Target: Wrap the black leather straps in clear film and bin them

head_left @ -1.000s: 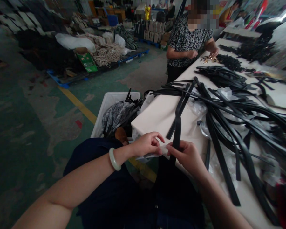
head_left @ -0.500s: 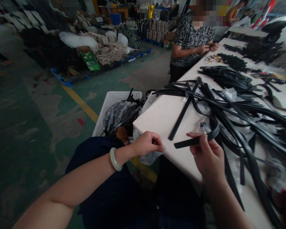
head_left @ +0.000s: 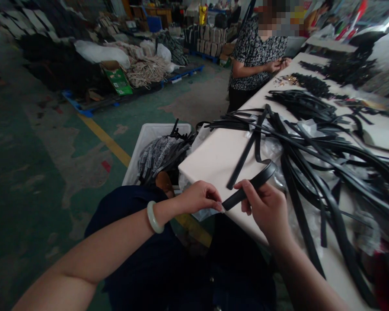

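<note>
My right hand (head_left: 267,205) grips a black strap (head_left: 251,185) near its end, fingers and thumb closed round it. The strap curls back in a loop towards the pile on the table. My left hand (head_left: 202,198), with a pale bangle on the wrist, is pinched shut on clear plastic (head_left: 203,214), which looks like a thin bag and partly hangs below the hand. The strap's free end is right beside the left fingertips; whether it touches the plastic I cannot tell. Another loose strap (head_left: 243,166) lies just beyond my hands.
A tangle of black straps (head_left: 314,142) and plastic covers the white table (head_left: 204,157). Left of its corner stands a white crate (head_left: 134,157) of wrapped straps. A co-worker (head_left: 257,56) works at the far table edge. Loaded blue pallets (head_left: 78,106) stand on the floor behind.
My right hand has moved left, bringing the strap's end close to the left fingertips. The left hand stays pinched at nearly the same place.
</note>
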### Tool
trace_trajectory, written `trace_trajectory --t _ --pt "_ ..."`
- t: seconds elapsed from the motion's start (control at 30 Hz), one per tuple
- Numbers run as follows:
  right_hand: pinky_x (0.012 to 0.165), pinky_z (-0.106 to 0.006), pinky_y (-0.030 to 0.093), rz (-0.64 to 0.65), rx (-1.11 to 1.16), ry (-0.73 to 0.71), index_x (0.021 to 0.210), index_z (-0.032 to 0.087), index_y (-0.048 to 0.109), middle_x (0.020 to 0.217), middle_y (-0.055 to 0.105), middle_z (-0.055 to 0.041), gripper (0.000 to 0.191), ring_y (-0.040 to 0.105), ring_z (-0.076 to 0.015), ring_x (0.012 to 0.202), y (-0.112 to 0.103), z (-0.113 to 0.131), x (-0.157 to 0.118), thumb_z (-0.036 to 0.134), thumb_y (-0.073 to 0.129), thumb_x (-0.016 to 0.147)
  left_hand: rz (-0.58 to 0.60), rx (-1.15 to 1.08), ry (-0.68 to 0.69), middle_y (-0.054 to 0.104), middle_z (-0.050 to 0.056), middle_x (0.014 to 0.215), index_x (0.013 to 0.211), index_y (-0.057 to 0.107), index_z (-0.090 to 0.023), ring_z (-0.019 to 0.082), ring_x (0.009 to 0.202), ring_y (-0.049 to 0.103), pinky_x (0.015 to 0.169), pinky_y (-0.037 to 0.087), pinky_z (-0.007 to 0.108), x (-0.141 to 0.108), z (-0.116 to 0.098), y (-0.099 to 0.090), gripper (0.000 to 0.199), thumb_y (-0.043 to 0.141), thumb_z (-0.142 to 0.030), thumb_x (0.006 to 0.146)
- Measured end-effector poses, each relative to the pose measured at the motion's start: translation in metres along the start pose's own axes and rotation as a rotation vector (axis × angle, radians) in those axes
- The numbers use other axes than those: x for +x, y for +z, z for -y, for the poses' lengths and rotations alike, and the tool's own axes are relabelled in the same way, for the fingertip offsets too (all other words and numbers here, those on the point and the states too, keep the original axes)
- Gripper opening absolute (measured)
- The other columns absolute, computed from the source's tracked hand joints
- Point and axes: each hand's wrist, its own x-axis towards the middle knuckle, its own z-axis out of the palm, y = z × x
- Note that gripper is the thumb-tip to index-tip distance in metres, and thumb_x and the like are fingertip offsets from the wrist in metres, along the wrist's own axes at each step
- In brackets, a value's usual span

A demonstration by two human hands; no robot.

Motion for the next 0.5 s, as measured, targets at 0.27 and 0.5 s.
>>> trace_trajectory --t 0.27,0.5 --pt "0.037 -0.018 0.032 -0.028 0.036 0.023 0.088 0.013 0.066 0.044 0.049 0.0020 0.033 0.043 -0.0072 0.037 -0.0015 -0.0064 -0.0010 0.043 0.052 0.087 0.003 0.110 -0.002 0.068 0.003 0.075 0.079 0.071 -0.012 0.013 0.069 0.058 0.065 0.040 0.020 -0.0014 0.0008 -0.0015 0.024 0.075 -0.032 0.066" --pt "0.038 -0.018 0.034 0.015 -0.082 0.010 0.084 0.013 0.066 0.045 0.053 0.0005 0.035 0.046 -0.0078 0.037 0.0011 -0.0088 0.0009 0.046 0.054 0.086 0.061 0.159 -0.007 0.068 0.002 0.073 0.080 0.071 -0.013 0.012 0.066 0.057 0.063 0.038 0.019 0.0000 0.0017 0.0000 0.023 0.073 -0.033 0.068"
